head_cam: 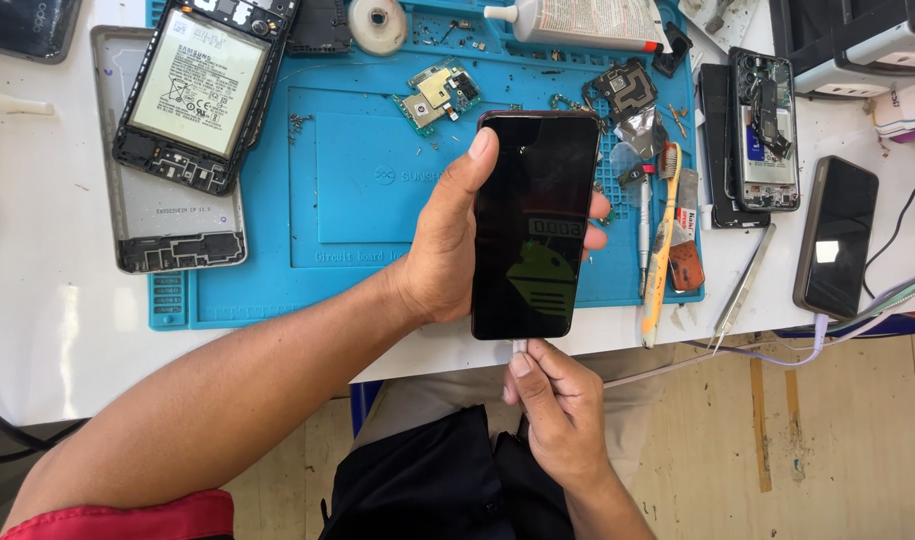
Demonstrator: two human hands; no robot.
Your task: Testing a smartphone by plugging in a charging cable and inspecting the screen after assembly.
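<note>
1. Head view: I see a blue repair mat (348, 190) on the white table (48, 300), with an opened phone with its battery showing (203, 85), a small circuit board (436, 95), a glue tube (578, 22) and tweezers (743, 290) around it.
2. My left hand (443, 245) is clamped round the dark phone (533, 225), held above the mat's near edge.
3. The phone's long axis runs away from me, screen up.
4. My right hand (558, 410) pinches a white cable plug (519, 347) at the phone's bottom end.

My mat's (358, 190) middle lies open to reach; tools (663, 240) crowd its right edge, an opened phone (203, 85) its left.
</note>
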